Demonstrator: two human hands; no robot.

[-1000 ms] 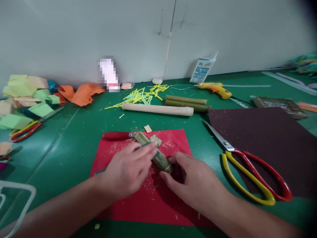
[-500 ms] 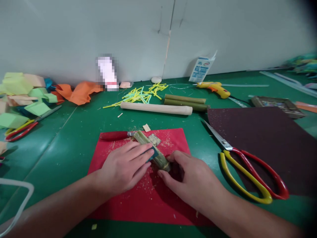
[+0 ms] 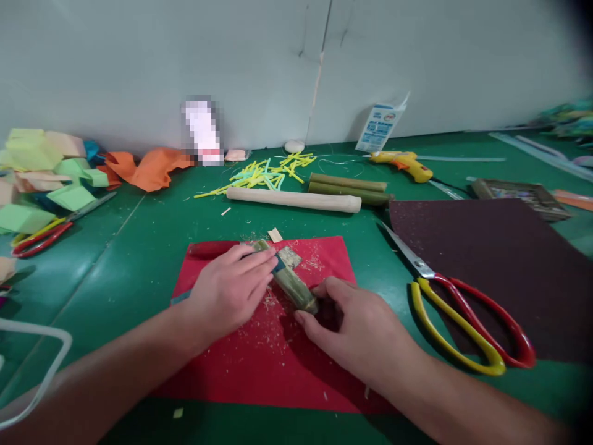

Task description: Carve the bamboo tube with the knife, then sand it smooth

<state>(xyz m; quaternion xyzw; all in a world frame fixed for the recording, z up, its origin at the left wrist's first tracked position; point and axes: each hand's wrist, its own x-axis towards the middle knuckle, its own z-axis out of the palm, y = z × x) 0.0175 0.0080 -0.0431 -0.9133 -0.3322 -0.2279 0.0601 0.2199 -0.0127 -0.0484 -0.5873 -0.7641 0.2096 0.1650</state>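
Observation:
A short split piece of green bamboo (image 3: 296,289) lies slantwise over a red sheet (image 3: 259,377) strewn with pale shavings. My right hand (image 3: 356,321) pinches its near end between thumb and fingers. Over the far part, my left hand (image 3: 236,287) presses a dark blue piece of sandpaper (image 3: 278,264) against the bamboo, its fingers laid close together and hiding most of the piece. Just beyond the left fingers is a red-handled knife (image 3: 213,249), its blade covered. A small grey speckled square (image 3: 290,257) rests beside the bamboo.
Large scissors (image 3: 430,278) with red and yellow handles lie right, partly on a dark brown sheet (image 3: 500,266). Behind are a pale stick (image 3: 294,200), green bamboo pieces (image 3: 347,188), yellow strips (image 3: 259,176) and a yellow glue gun (image 3: 403,164). Folded paper (image 3: 32,151) and smaller scissors (image 3: 46,238) sit left.
My left hand has slid with the sandpaper up and left along the bamboo, uncovering more of its near part. My right hand still grips the near end.

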